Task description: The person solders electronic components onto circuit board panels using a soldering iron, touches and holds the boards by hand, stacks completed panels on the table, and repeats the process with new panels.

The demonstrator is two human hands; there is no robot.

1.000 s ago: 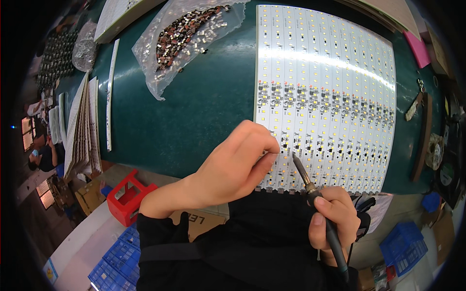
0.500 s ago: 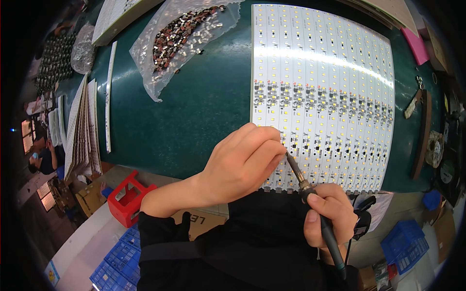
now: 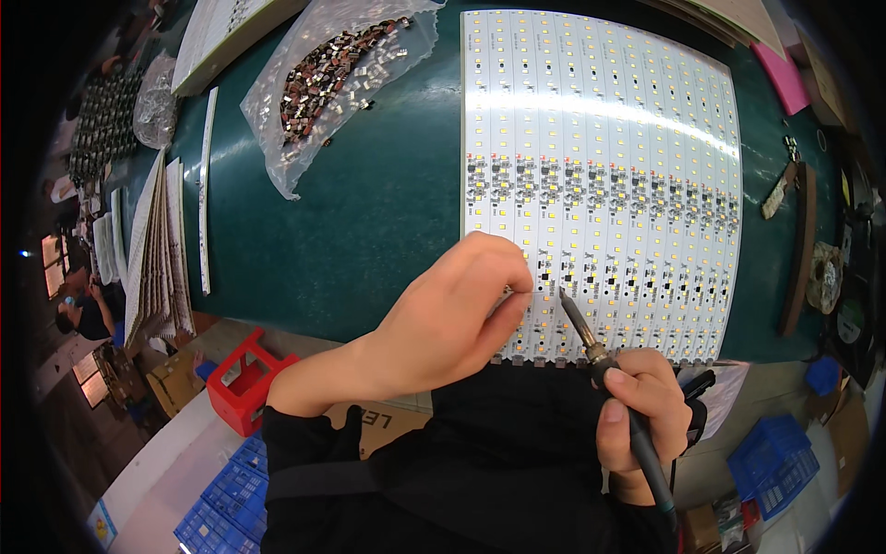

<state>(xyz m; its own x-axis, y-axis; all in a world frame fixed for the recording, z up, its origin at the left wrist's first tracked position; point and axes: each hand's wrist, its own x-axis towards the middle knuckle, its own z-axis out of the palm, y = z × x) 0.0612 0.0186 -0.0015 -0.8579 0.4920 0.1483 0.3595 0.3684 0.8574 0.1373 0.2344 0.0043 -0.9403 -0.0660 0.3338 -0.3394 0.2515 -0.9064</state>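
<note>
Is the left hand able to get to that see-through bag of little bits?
Probably yes: only green tabletop seems to lie between the left hand and the bag. It might need to drop the thin wire it seems to pinch first.

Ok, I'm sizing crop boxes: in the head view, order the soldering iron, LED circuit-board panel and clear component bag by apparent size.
1. LED circuit-board panel
2. Clear component bag
3. Soldering iron
</note>
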